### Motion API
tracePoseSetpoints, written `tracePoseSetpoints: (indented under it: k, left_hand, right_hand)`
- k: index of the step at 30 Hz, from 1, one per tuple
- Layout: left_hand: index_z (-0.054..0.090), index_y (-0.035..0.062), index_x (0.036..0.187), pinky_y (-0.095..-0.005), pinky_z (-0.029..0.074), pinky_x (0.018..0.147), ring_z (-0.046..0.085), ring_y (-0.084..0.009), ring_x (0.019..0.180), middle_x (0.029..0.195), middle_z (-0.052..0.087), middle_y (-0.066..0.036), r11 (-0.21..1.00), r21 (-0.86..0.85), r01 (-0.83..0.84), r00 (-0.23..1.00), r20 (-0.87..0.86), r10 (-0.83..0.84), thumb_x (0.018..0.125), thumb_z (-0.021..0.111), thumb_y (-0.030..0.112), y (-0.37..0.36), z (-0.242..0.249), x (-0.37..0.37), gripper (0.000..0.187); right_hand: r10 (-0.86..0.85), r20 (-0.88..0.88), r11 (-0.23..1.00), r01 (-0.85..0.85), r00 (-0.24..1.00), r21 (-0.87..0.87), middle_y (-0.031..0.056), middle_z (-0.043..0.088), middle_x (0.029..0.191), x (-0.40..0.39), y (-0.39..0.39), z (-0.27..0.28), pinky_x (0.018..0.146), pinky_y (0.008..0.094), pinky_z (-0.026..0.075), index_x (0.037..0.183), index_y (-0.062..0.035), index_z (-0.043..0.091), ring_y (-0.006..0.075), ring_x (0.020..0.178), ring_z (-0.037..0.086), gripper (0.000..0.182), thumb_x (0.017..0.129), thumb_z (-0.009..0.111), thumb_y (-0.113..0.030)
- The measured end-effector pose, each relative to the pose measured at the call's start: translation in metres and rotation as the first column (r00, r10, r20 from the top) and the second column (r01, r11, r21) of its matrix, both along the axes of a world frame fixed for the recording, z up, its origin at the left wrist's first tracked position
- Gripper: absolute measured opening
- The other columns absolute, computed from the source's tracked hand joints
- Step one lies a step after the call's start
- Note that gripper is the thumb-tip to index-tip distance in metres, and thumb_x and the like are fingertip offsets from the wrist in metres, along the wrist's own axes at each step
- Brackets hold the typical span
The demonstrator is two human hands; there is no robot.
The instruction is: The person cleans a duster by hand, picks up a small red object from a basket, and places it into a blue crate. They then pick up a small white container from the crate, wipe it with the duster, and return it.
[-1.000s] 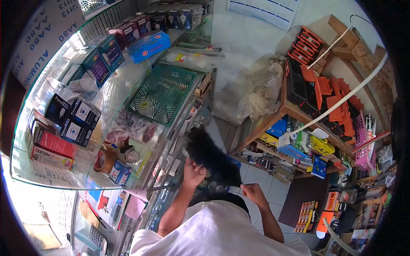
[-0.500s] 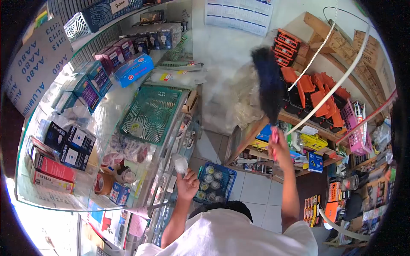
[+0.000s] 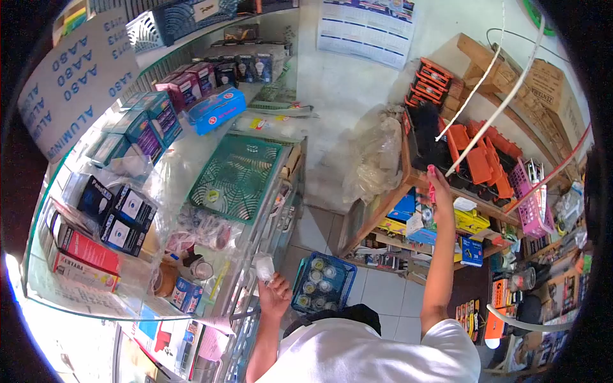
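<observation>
My right hand (image 3: pixel 439 203) is closed around the pink handle of a duster (image 3: pixel 424 131). The duster's dark, fluffy head lies against the black toolboxes with orange lids (image 3: pixel 469 153) on the right-hand shelf. My left hand (image 3: pixel 274 296), held low beside the glass display case, grips a small whitish, translucent container (image 3: pixel 263 265) that looks like a plastic cup or jar. Just right of that hand, on the floor, stands a blue basket (image 3: pixel 353 271) with several similar clear round containers in it.
To the left, the glass case carries a green basket (image 3: pixel 271 150), boxed light bulbs (image 3: pixel 121 220) and a blue box (image 3: pixel 217 112). Crumpled plastic sheeting (image 3: pixel 373 150) hangs by the shelf's wooden edge. A white cable (image 3: pixel 495 121) and rope (image 3: pixel 470 89) dangle before the toolboxes.
The duster has swung right and down, from in front of the wall and plastic sheeting onto the toolboxes. My left hand has dropped slightly, still with the whitish container. The camera view has shifted a little.
</observation>
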State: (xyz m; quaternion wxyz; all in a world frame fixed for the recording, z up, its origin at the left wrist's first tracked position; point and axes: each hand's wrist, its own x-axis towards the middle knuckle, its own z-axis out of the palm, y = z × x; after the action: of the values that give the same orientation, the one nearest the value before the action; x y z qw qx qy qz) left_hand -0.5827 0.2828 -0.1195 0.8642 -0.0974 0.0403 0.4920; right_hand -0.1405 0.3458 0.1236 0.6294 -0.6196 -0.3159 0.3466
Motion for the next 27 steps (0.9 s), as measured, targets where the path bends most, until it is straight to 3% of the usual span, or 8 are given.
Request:
tracePoseSetpoints:
  k: [4,7,8,9,11,18,23,27]
  left_hand:
    - [0.054,0.0119,0.094,-0.0259,0.031,0.049,0.04,-0.0093,0.055,0.064,0.042,0.006,0.999,-0.046,0.029,0.973,-0.227,-0.038,0.09,0.047,0.053,-0.001,0.014,-0.005,0.042]
    - [0.054,0.0142,0.093,-0.024,0.031,0.046,0.04,-0.0074,0.053,0.062,0.042,0.007,0.998,-0.07,0.01,0.917,-0.397,-0.037,0.091,0.049,0.051,-0.002,0.019,-0.007,0.037]
    - [0.053,0.0145,0.092,-0.0236,0.031,0.045,0.04,-0.007,0.053,0.062,0.042,0.007,0.997,-0.07,0.043,0.866,-0.494,-0.072,0.091,0.05,0.051,-0.002,0.022,-0.007,0.036]
    - [0.053,0.0148,0.091,-0.0231,0.03,0.045,0.04,-0.0065,0.054,0.063,0.042,0.007,0.994,-0.077,0.083,0.801,-0.588,-0.112,0.091,0.05,0.05,-0.002,0.028,-0.008,0.036]
    - [0.05,0.0157,0.087,-0.021,0.029,0.045,0.041,-0.0059,0.054,0.065,0.043,0.006,0.996,-0.068,0.065,0.759,-0.644,-0.094,0.092,0.051,0.048,0.0,0.039,-0.007,0.033]
    - [0.047,0.0138,0.098,-0.0197,0.031,0.049,0.042,-0.0055,0.059,0.075,0.049,0.002,0.98,0.134,0.144,0.426,-0.903,0.061,0.093,0.057,0.036,0.002,0.065,0.011,0.025]
    - [0.044,0.0102,0.12,-0.0201,0.034,0.052,0.047,-0.0067,0.064,0.086,0.055,-0.002,0.958,0.287,-0.01,0.539,-0.805,0.247,0.094,0.055,0.035,0.007,0.089,0.002,0.037]
    - [0.045,0.0091,0.124,-0.0211,0.036,0.056,0.052,-0.0081,0.069,0.091,0.058,-0.004,0.965,0.262,-0.015,0.456,-0.857,0.24,0.094,0.053,0.034,-0.004,0.08,-0.008,0.039]
  right_hand:
    - [-0.045,-0.198,0.975,0.087,0.979,0.205,0.0117,0.049,0.13,-0.024,-0.026,-0.032,0.075,0.039,0.051,0.137,-0.0151,0.037,0.0249,0.106,0.057,0.066,0.089,0.05,-0.057]
    - [-0.479,-0.432,0.777,0.598,0.764,0.195,0.0066,0.058,0.114,-0.067,-0.047,-0.104,0.074,0.034,0.047,0.125,-0.0144,0.048,0.0184,0.097,0.059,0.044,0.094,0.042,-0.045]
    - [-0.442,-0.371,0.791,0.55,0.816,0.269,-0.0003,0.058,0.081,-0.063,-0.05,-0.169,0.062,0.0264,0.044,0.102,-0.014,0.057,0.0106,0.075,0.058,0.032,0.094,0.042,-0.041]
    - [-0.375,-0.43,0.924,0.37,0.821,-0.098,-0.006,0.046,0.063,-0.101,-0.068,-0.175,0.053,0.0234,0.041,0.084,-0.0145,0.056,0.0058,0.059,0.051,0.026,0.093,0.045,-0.036]
    - [0.235,-0.286,0.867,-0.334,0.929,-0.37,0.0001,0.063,0.089,-0.158,-0.075,-0.181,0.058,0.024,0.047,0.111,-0.0109,0.055,0.0105,0.074,0.061,0.029,0.096,0.046,-0.034]
    - [0.877,0.096,0.48,-0.847,0.471,-0.227,0.0033,0.058,0.102,-0.257,-0.009,-0.145,0.064,0.0235,0.047,0.134,-0.0045,0.039,0.0107,0.084,0.059,0.06,0.087,0.066,-0.03]
    - [0.765,0.198,0.611,-0.788,0.613,0.076,-0.0006,0.054,0.079,-0.301,0.076,-0.082,0.05,0.0201,0.038,0.117,-0.0047,0.05,0.0041,0.061,0.048,0.042,0.085,0.069,-0.023]
    - [0.506,0.73,0.666,-0.746,0.459,0.008,0.0045,0.056,0.074,-0.331,0.185,-0.07,0.051,0.0295,0.043,0.105,-0.0033,0.056,0.011,0.063,0.053,0.034,0.083,0.071,-0.026]
